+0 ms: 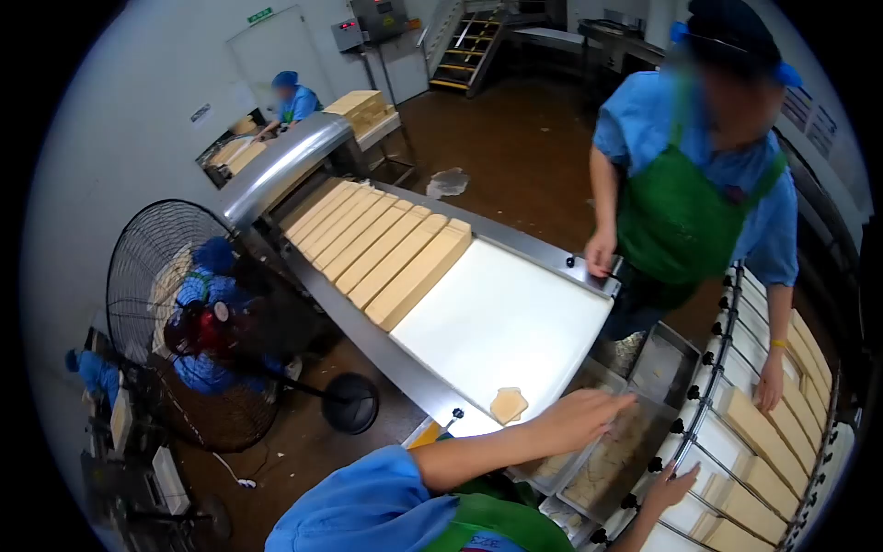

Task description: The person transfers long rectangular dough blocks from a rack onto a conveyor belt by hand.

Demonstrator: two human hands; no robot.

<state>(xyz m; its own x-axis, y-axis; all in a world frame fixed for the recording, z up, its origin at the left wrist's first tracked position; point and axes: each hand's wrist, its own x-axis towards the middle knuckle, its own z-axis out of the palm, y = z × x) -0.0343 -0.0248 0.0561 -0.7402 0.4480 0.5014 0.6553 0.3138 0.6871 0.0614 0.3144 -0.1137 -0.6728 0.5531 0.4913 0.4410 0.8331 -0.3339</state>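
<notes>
My left hand (587, 419) reaches across above the metal trays, palm down, fingers stretched out and nothing visible in it. Lower right, my right hand (670, 488) is at the near edge of the right-hand conveyor, fingers apart and empty. Stacked pale dough strips (418, 267) lie side by side on the white belt (497, 317) of the middle conveyor. A small irregular dough piece (508, 405) rests near that belt's front end, beside my left forearm. More pale strips (759, 432) sit between the rods of the right-hand conveyor.
A co-worker in a green apron (676, 221) stands across, one hand by the middle conveyor's corner, the other over the right strips. Metal trays (662, 363) sit between the conveyors. A large caged fan (198, 322) stands left; other people work behind it and at the back.
</notes>
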